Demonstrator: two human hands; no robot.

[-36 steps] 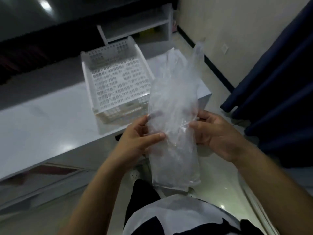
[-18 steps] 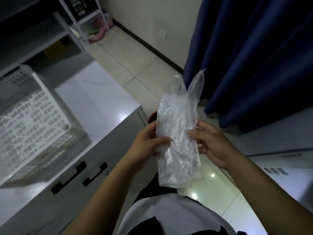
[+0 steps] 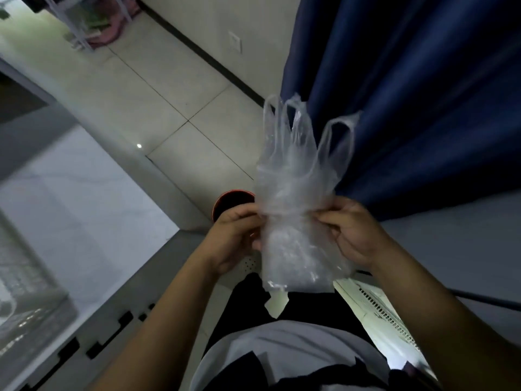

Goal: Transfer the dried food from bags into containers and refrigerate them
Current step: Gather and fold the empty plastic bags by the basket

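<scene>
While the left hand (image 3: 236,238) and right hand (image 3: 352,235) pinch opposite sides of a clear plastic bag (image 3: 296,221), it hangs upright above the lap, handles up; beyond, a red-rimmed bin (image 3: 225,198) on the tiled floor (image 3: 169,88).

pale tiled floor (image 3: 158,88) gleaming under dim light, running to a cream wall (image 3: 225,21) edged by dark skirting; navy curtain (image 3: 408,88) hanging at right, glossy white cabinet top (image 3: 70,198) stretching along left.
</scene>
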